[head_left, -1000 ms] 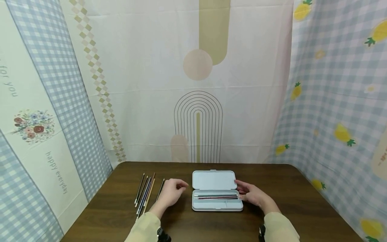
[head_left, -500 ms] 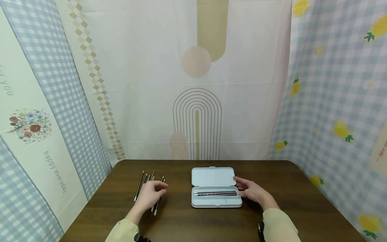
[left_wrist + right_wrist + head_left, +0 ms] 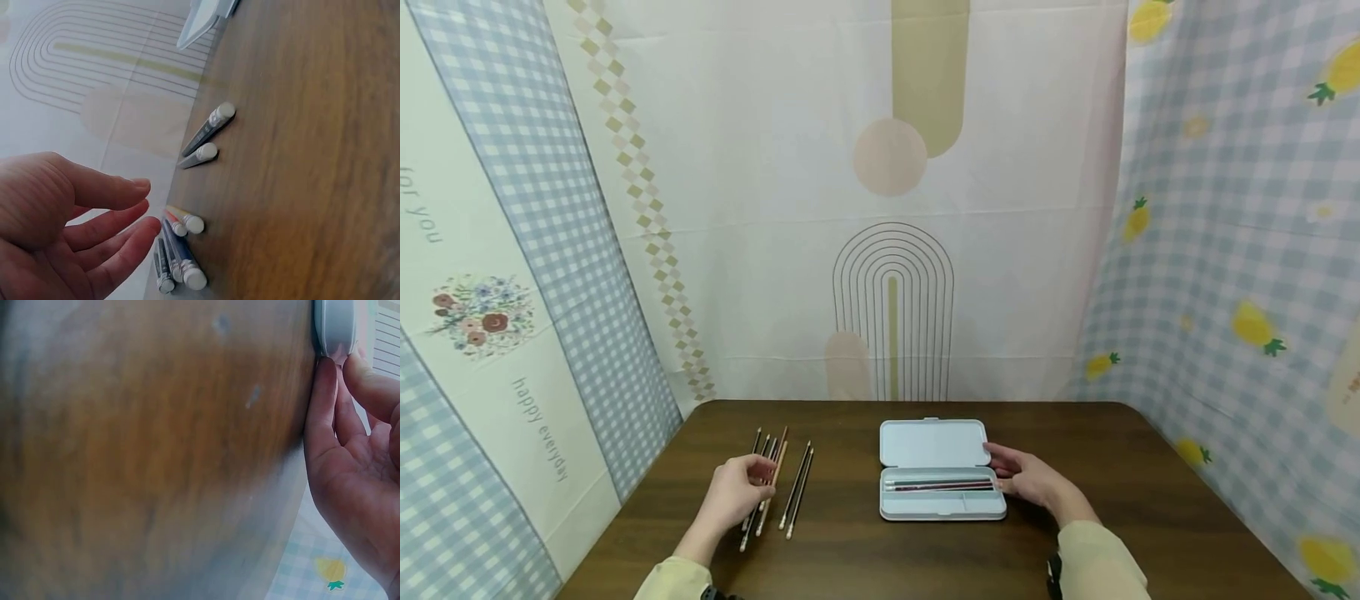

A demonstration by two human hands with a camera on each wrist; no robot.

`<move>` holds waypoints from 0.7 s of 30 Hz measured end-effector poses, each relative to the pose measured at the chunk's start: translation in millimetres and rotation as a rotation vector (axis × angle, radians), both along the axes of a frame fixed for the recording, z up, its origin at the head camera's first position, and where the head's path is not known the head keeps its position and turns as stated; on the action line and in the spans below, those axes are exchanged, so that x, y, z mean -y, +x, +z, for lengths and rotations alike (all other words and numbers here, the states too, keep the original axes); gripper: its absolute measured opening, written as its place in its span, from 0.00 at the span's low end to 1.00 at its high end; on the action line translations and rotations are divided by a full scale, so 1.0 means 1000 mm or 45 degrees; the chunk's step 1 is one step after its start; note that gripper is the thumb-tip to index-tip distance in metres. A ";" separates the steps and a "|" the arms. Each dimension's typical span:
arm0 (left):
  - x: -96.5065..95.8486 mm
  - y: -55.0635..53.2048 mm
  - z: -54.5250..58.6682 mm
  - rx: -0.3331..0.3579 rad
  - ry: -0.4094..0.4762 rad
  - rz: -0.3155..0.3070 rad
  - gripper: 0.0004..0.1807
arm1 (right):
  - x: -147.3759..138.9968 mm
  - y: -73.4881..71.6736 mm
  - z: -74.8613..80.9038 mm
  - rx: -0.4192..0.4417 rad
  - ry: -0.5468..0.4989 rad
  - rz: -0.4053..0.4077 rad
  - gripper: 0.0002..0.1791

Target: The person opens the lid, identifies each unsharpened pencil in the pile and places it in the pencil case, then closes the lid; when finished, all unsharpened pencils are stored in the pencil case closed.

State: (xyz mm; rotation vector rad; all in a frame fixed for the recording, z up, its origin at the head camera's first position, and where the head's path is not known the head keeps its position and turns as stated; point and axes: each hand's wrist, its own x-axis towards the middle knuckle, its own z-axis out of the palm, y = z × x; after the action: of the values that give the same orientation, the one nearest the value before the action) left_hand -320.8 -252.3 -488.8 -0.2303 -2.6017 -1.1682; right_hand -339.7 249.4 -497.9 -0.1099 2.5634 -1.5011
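Observation:
My left hand (image 3: pixel 733 492) is over a loose bunch of pencils on the left of the table, thumb and fingers apart with nothing between them. In the left wrist view its fingertips are close beside the white eraser ends of those pencils (image 3: pixel 181 247), one of them yellowish (image 3: pixel 767 508). Two dark pencils (image 3: pixel 801 493) lie side by side to the right of the bunch. A light blue pencil case (image 3: pixel 925 506) stands with its lid (image 3: pixel 934 442) raised back and several pencils (image 3: pixel 938 485) inside. My right hand (image 3: pixel 1033 479) grips its right end between thumb and fingers.
The dark wooden table (image 3: pixel 880 558) carries everything. Behind it hangs a pale patterned cloth (image 3: pixel 1022 292), with checked cloths (image 3: pixel 1262 275) at the sides. Inside the case, a small divided section (image 3: pixel 979 504) sits at the front right.
My left hand has moved left from near the case to the bunch of pencils, uncovering the two dark pencils. My right hand has stayed on the case.

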 end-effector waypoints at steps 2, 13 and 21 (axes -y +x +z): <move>0.001 0.001 0.001 0.008 -0.017 -0.001 0.17 | 0.000 0.001 0.000 -0.002 -0.003 -0.003 0.37; -0.003 0.003 -0.001 0.041 0.025 -0.025 0.22 | 0.000 0.002 -0.001 -0.012 -0.008 -0.004 0.36; -0.004 0.004 -0.001 0.057 0.054 -0.057 0.28 | 0.001 0.003 0.000 -0.009 0.005 -0.010 0.37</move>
State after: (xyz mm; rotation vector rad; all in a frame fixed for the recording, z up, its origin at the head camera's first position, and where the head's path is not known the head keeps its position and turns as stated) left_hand -316.9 -248.6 -489.5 -0.2572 -2.6201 -1.2559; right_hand -336.8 248.5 -498.2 -0.1045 2.5750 -1.5009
